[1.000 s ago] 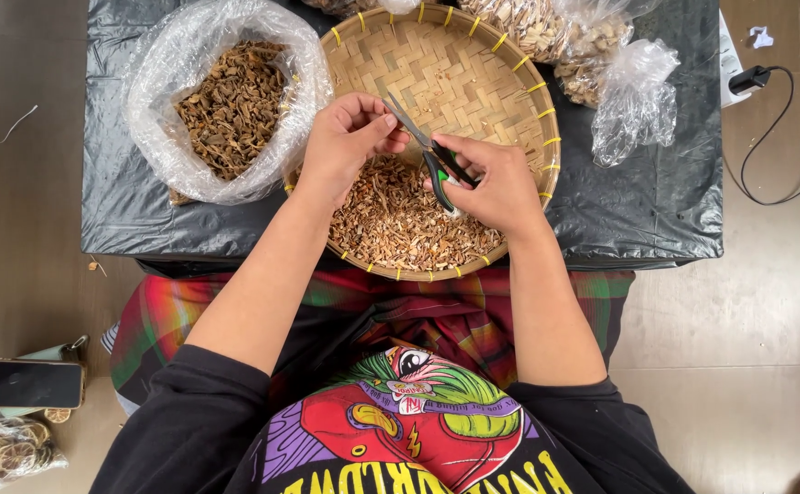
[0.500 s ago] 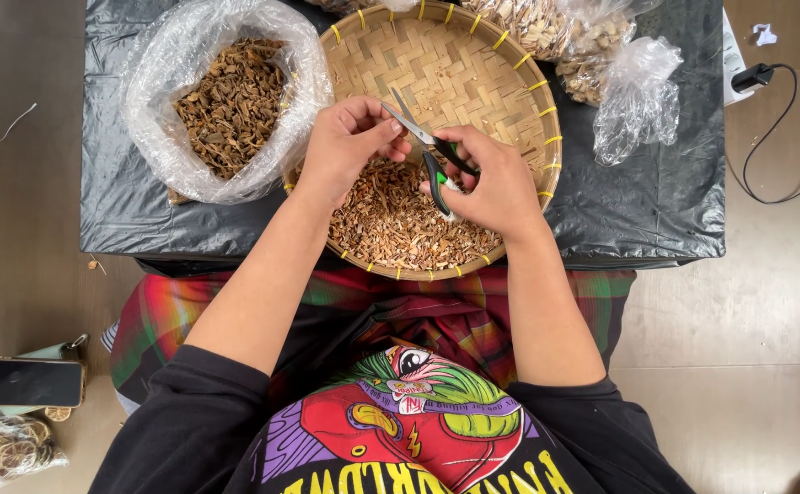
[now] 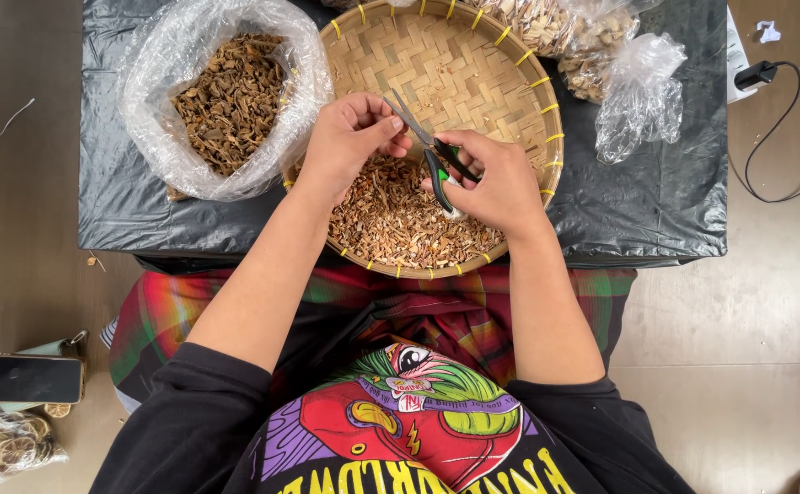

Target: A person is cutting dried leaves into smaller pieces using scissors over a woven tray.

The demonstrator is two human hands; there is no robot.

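Nearest the camera, a black printed shirt (image 3: 400, 430) and a striped red-green cloth (image 3: 372, 302) across the lap are seen. At the lower left, on the floor (image 3: 738, 320), a dark phone (image 3: 23, 378) is laid flat, with a small clear bag of dried slices (image 3: 6, 448) just beside it.

Both forearms are extended forward over a round woven tray (image 3: 473, 64), which is set on a counter (image 3: 656, 210) covered with black plastic sheet. A heap of small brown cut pieces (image 3: 400, 224) is spread over the near half of the tray; the far half is bare weave.

The right hand (image 3: 496, 178) is closed around the green-and-black handles of a pair of scissors (image 3: 432, 155), fingers gripping through the loops. The blades are pointed up and to the left, toward the left hand, and are seen slightly parted. The left hand (image 3: 349, 142) is held just beside the blade tips, fingers pinched together with thumb against fingertips; the item pinched is too small to make out. Both hands are held above the heap, near the tray's centre.

To the left of the tray, touching its rim, an open clear plastic bag (image 3: 162, 101) holding dark brown dried pieces (image 3: 230, 96) is recorded. At the far right edge of the tray, more clear bags of pale dried material (image 3: 583, 46) are noted. Beyond the counter's right edge, a black cable and plug (image 3: 761, 78) lie on the floor.
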